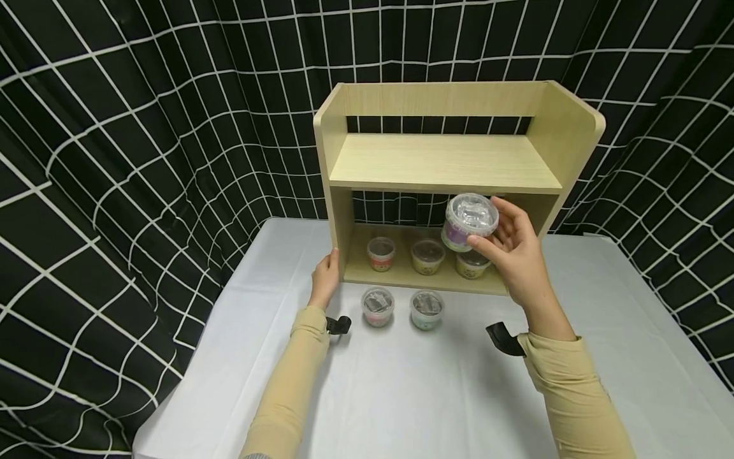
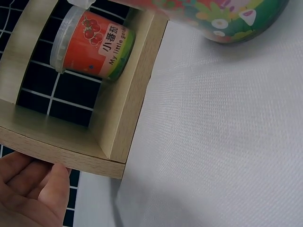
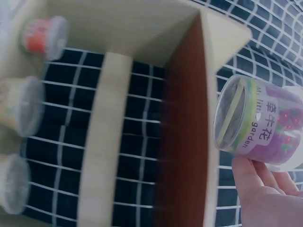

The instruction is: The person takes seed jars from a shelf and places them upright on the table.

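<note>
My right hand (image 1: 512, 252) grips a small clear-lidded plastic tub with a purple flower label (image 1: 467, 220) in front of the shelf's lower opening. In the right wrist view, that purple tub (image 3: 270, 125) is tipped on its side, printed "My little garden". My left hand (image 1: 325, 277) touches the outer side of the wooden shelf unit (image 1: 335, 217) near its base. The left wrist view shows its thumb at the panel's front edge and the fingertips hidden behind it. On the lower board stand a red-labelled tub (image 1: 381, 254) and two yellowish tubs, one (image 1: 427, 256) centred, another (image 1: 471, 264) partly covered.
Two more tubs, one pinkish (image 1: 378, 306) and one pale green (image 1: 427, 309), stand on the white-covered table (image 1: 401, 395) before the shelf. The upper shelf board (image 1: 444, 159) lies above the held tub. Black cloth with a white grid (image 1: 189, 127) hangs around the table.
</note>
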`<state>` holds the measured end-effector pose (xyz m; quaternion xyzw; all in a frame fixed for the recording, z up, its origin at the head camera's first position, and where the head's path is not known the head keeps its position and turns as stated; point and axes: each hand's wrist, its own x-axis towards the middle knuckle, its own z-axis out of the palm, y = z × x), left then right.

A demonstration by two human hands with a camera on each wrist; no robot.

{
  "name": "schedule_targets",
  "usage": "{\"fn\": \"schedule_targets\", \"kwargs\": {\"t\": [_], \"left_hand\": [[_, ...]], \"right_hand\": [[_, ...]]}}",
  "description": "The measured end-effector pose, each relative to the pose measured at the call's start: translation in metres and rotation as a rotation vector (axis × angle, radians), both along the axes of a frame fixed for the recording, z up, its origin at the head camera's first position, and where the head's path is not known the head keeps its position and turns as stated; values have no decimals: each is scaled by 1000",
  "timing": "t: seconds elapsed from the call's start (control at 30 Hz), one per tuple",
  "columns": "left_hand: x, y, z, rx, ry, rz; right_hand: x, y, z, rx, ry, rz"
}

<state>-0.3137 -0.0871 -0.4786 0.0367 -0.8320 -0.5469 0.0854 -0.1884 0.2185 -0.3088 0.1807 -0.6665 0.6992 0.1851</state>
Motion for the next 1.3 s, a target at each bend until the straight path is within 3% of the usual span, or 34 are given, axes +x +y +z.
{"fn": "schedule_targets", "kwargs": {"t": [0.37, 0.83, 1.3], "left_hand": [[-1, 0, 0, 12, -20, -15], [-2, 0, -1, 26, -8, -6], [-2, 1, -1, 22, -16, -3]], "right_hand": [[21, 14, -45, 103, -76, -27], [31, 34, -115, 175, -307, -122], [25, 44, -149, 170, -366, -133]]}}
